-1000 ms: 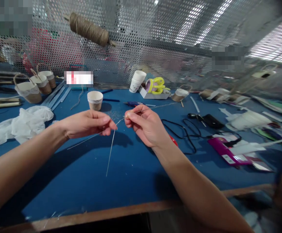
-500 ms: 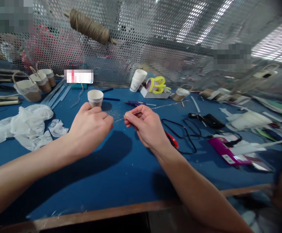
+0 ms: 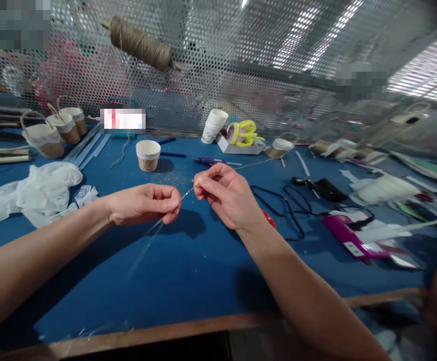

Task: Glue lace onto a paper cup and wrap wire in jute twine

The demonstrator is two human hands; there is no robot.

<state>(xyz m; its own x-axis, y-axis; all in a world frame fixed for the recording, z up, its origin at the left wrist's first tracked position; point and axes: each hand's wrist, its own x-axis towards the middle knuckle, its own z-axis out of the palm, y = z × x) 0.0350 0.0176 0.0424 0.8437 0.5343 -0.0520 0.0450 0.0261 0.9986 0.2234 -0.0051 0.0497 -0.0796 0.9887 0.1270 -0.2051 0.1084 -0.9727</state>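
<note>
1. A blue tabletop fills the middle of the view; behind it rises a perforated metal screen, with a twine spool mounted high on it.
2. Along the left lie a crumpled white cloth and, farther back, three handled baskets. On the right are a black cord and a purple box.
3. A wooden front edge runs across the bottom of the view, and a broad stretch of blue surface lies between it and the hands.
4. Beyond the hands, a small cup stands upright, and a glue gun lies near the right hand.
5. A thin wire is held above the tabletop, spanning the short gap between both hands.
6. The left hand pinches it, thumb against curled fingers; the right hand's thumb and forefinger pinch it too.
7. The wire's long axis runs from near left to far right: blurred strands slant down toward the front, while the other end points toward a small basket.
</note>
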